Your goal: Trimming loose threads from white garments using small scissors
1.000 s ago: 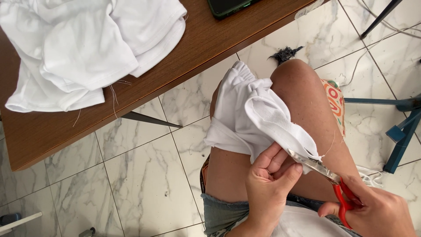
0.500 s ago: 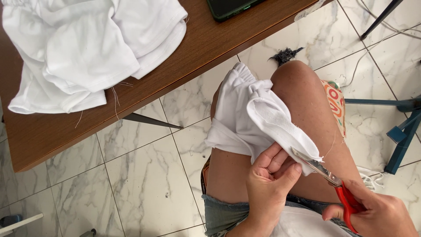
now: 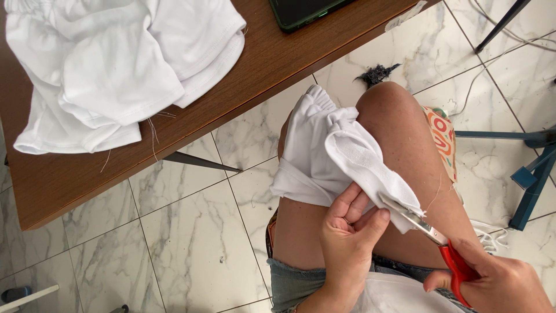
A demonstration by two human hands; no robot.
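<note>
White garments heaped on wooden table

1. The counter runs across the top left, with a heap of cloth on its left part and a phone at its far edge.
2. Below and right of it, a garment lies draped over the person's lap.
3. The left hand sits on the garment's near edge.
4. The scissors are just right of it, in the right hand.
5. A stand is on the floor at far right.

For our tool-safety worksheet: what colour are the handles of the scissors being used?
Red: the scissors' handles show in the head view, gripped by the right hand.
</note>
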